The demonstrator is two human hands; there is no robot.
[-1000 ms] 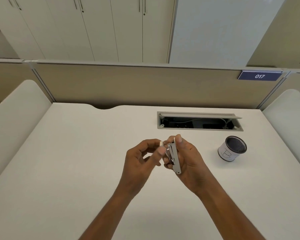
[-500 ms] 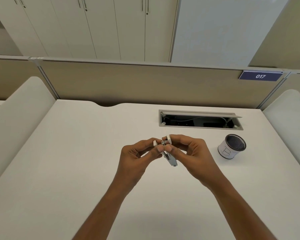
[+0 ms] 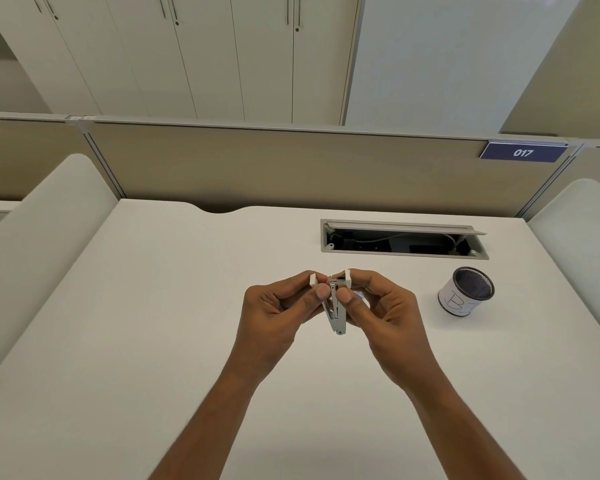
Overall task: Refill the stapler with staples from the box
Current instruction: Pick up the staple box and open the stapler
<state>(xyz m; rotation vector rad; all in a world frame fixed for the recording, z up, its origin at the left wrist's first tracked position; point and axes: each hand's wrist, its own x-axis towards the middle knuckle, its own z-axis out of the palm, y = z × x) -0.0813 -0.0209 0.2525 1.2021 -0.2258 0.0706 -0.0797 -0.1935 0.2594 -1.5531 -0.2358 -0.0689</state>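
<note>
Bright, even, soft light falls from overhead. The white desk (image 3: pixel 153 306) reads evenly lit, with faint diffuse shadows beneath the forearms (image 3: pixel 219 410) at 6 o'clock and beside the cup (image 3: pixel 465 292) at 3 o'clock. The stapler (image 3: pixel 335 313) looks slightly soft. Wide-angle distortion bows the partition (image 3: pixel 291 168) toward the edges.

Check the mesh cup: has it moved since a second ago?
No. The mesh cup still sits in front of the cable tray, at its right end.

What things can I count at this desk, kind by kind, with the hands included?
Stapler: 1
Hands: 2, left hand and right hand
Mesh pen cup: 1
Open cable hatch: 1
Number sign: 1
Total: 6
</note>
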